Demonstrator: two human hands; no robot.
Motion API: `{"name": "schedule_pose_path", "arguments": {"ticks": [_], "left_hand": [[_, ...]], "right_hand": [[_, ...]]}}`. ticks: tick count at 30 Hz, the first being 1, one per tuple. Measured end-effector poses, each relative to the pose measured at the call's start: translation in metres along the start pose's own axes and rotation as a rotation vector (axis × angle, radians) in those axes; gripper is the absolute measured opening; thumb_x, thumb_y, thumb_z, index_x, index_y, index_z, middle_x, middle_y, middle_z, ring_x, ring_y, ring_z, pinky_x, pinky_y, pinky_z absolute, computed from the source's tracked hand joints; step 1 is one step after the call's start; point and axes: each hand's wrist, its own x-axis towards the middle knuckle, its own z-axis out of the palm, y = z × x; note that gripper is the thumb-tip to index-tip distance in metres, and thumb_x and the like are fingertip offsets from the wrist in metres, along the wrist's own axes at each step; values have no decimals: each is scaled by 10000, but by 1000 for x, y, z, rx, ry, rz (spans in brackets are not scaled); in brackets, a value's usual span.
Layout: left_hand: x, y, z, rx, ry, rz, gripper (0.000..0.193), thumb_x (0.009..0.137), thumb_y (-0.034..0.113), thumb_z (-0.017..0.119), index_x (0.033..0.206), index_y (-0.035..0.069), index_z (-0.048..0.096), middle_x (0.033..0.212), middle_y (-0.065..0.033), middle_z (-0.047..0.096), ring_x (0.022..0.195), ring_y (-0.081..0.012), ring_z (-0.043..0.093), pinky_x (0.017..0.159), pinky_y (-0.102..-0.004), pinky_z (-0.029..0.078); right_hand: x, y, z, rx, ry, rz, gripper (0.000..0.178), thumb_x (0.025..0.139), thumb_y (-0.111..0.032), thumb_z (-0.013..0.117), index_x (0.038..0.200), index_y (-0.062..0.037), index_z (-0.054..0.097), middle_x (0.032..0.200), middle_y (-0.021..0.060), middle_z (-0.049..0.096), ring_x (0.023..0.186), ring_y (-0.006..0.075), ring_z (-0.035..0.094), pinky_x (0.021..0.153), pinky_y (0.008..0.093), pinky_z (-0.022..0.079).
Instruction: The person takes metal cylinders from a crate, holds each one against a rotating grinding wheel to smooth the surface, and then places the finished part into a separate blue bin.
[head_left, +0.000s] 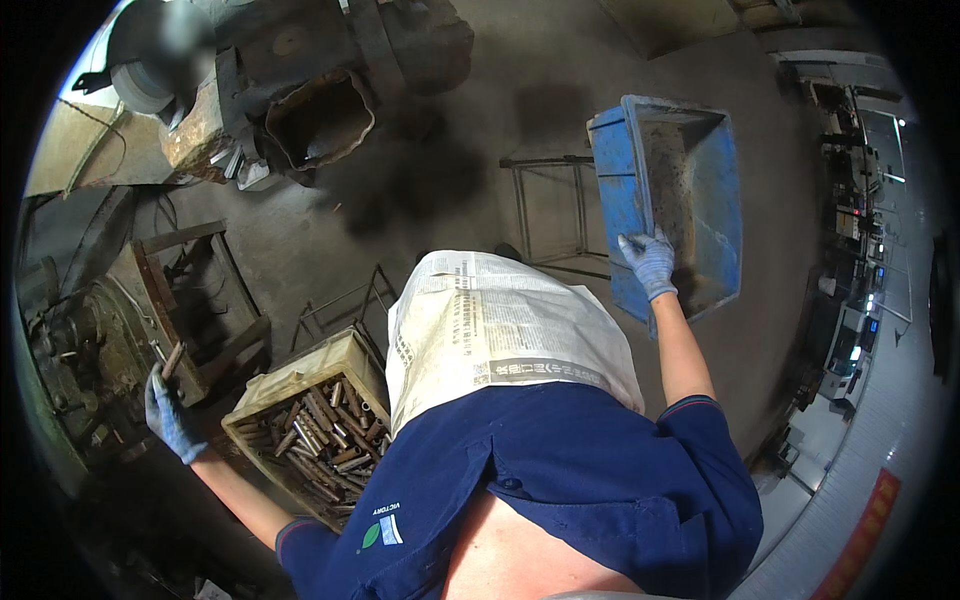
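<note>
My left hand [172,418], in a grey-blue work glove, is closed on a short, brownish metal tube [173,360] that sticks up past the fingers. Close by it stands a dirty cream plastic bin [262,385], heaped with short metal tubes [330,430], some rusty and some shiny. Over on the right, my gloved right hand [652,263] grips the near side rim of a blue plastic crate [612,190]. The crate appears tilted, and its visible inside holds only dark dirt. Newspaper sheets [500,320] cover my lap.
A greasy machine [100,350] stands at the left, beside a metal frame [235,265]. At the upper left is a machine with a wheel [140,88] and a ragged-edged open container [320,118]. A thin metal stand [550,163] is beside the crate. Benches with equipment [850,340] line the right.
</note>
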Motion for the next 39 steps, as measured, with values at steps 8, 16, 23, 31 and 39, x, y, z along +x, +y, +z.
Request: {"name": "schedule_pose_path", "arguments": {"ticks": [8,16,23,31,39], "left_hand": [[-39,69,122,-133,-365,92,244,885,226,587,1015,34,662,734,27,574,580,-43,448,505,-186,348],[-125,164,288,-441,-806,171,210,879,192,593,976,19,660,805,-15,646,694,-56,562,605,-191,453],[-165,196,359,-639,-721,124,192,859,168,628,942,-4,650,694,-13,610,561,-50,531,512,-175,423],[-182,212,378,-600,-538,191,195,871,133,604,984,-24,627,750,-39,614,604,-72,559,545,-195,464],[-164,214,401,-564,-551,307,186,853,64,617,1013,-31,623,826,-46,643,692,-79,586,643,-210,489]], "right_hand": [[18,1,-29,-234,184,-81,405,699,-459,691,866,-89,699,1114,184,580,1010,337,549,910,408,423],[27,-230,-143,1112,-169,-854,233,709,-82,687,938,-43,671,1260,203,478,1079,280,549,906,353,449],[75,-239,-137,1238,-32,-975,253,688,-106,744,908,-7,666,1098,192,573,952,272,617,815,333,498],[130,-230,-153,1533,-320,-778,91,821,-26,622,871,33,671,1046,136,598,913,158,591,794,249,470],[154,-238,-140,1507,-212,-827,106,820,-25,628,897,41,661,1055,133,599,872,158,606,768,257,486]]}}
